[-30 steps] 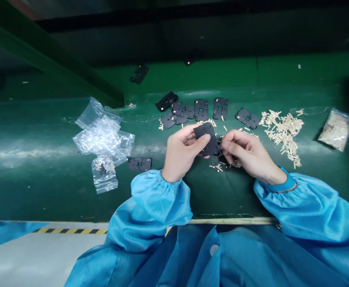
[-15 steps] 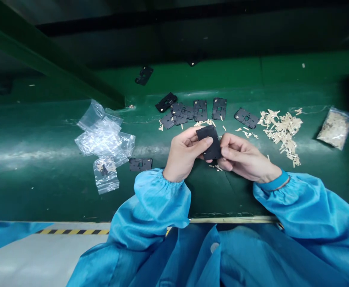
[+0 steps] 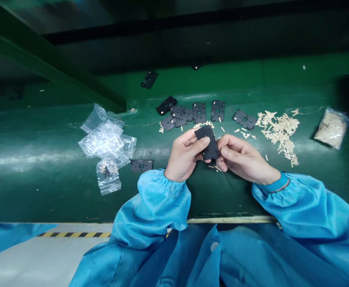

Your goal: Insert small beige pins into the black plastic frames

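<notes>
A flat black plastic plate (image 3: 210, 149) is held tilted above the green table, its smooth side towards me. My left hand (image 3: 184, 154) grips it, thumb on top and fingers beneath. My right hand (image 3: 239, 156) is at the plate's lower right corner, thumb and forefinger pinched together there. Whether a small piece sits in that pinch is hidden. Several similar black plates (image 3: 199, 113) with cut-outs lie beyond my hands, some overlapping. Small cream-coloured strips (image 3: 206, 124) are scattered between them and my hands.
A heap of cream strips (image 3: 282, 133) lies to the right, with a filled zip bag (image 3: 332, 128) farther right. Clear plastic bags (image 3: 104, 137) are piled on the left, near another black plate (image 3: 142, 165). A green beam (image 3: 73, 79) slants across the back left.
The view has shifted slightly. My left hand keeps its hold on the plate, and my right fingers stay at its corner, their pose almost unchanged.
</notes>
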Available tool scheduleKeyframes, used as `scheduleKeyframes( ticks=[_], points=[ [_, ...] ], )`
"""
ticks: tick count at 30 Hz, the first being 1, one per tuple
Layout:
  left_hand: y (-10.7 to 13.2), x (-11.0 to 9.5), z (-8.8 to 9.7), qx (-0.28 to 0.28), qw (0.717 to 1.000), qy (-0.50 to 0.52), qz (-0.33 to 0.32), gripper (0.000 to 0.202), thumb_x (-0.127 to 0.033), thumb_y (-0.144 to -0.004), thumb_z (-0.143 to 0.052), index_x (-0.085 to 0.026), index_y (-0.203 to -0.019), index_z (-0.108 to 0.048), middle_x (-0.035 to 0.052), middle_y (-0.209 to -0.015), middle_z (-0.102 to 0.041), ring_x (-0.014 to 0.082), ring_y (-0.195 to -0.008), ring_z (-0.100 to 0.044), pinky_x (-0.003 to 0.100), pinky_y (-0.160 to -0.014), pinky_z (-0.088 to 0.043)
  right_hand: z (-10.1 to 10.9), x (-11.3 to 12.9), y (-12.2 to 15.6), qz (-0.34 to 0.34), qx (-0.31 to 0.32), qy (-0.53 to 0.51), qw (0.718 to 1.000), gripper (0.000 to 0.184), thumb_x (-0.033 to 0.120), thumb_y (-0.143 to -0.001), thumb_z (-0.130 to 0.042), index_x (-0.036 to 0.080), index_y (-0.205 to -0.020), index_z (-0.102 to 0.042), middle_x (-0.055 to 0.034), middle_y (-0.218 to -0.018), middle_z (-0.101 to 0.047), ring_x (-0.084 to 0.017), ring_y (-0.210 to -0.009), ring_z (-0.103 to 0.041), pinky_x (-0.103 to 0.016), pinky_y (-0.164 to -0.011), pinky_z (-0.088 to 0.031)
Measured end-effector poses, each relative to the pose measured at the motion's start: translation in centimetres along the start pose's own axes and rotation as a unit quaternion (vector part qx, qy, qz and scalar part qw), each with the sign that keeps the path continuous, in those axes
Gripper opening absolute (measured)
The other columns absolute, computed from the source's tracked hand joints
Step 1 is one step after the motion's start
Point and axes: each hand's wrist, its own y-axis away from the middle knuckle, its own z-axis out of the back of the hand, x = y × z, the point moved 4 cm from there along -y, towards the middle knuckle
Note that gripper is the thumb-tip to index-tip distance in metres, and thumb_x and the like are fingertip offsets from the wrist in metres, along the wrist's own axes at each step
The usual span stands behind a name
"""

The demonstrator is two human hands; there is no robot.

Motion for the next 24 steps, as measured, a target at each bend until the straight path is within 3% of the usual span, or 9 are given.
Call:
scheduleKeyframes(
  ticks=[5,11,24],
  points=[
    [0.00,-0.14,0.06,-0.007,1.000,-0.018,-0.012,0.042,-0.042,-0.077,-0.085,-0.019,-0.108,-0.070,0.0004,-0.082,-0.072,0.0104,-0.059,-0.064,0.019,-0.046,-0.053,0.14,0.00,0.10,0.001,-0.019,0.041,0.999,0.030,0.048,-0.093,-0.070,0.022,-0.090,-0.057,0.0015,-0.076,-0.063,-0.011,-0.059,-0.053,-0.027,-0.062,-0.042],
    [-0.01,-0.14,0.02,-0.014,0.999,-0.027,-0.021,0.042,-0.042,-0.076,-0.086,-0.019,-0.108,-0.071,0.0005,-0.083,-0.073,0.0101,-0.058,-0.063,0.020,-0.047,-0.054,0.42,-0.08,0.02,0.006,-0.017,0.063,0.998,0.029,0.043,-0.092,-0.074,0.022,-0.087,-0.055,0.0034,-0.072,-0.060,-0.010,-0.057,-0.050,-0.026,-0.061,-0.040],
    [-0.01,0.45,-0.26,0.036,0.998,0.020,0.050,0.040,-0.040,-0.075,-0.087,-0.020,-0.106,-0.071,0.0003,-0.084,-0.073,0.0078,-0.056,-0.062,0.017,-0.045,-0.051,0.46,-0.05,0.15,0.018,0.043,0.044,0.998,0.020,0.034,-0.095,-0.072,0.020,-0.090,-0.058,0.0061,-0.061,-0.059,-0.010,-0.054,-0.050,-0.025,-0.060,-0.039]
  ],
)
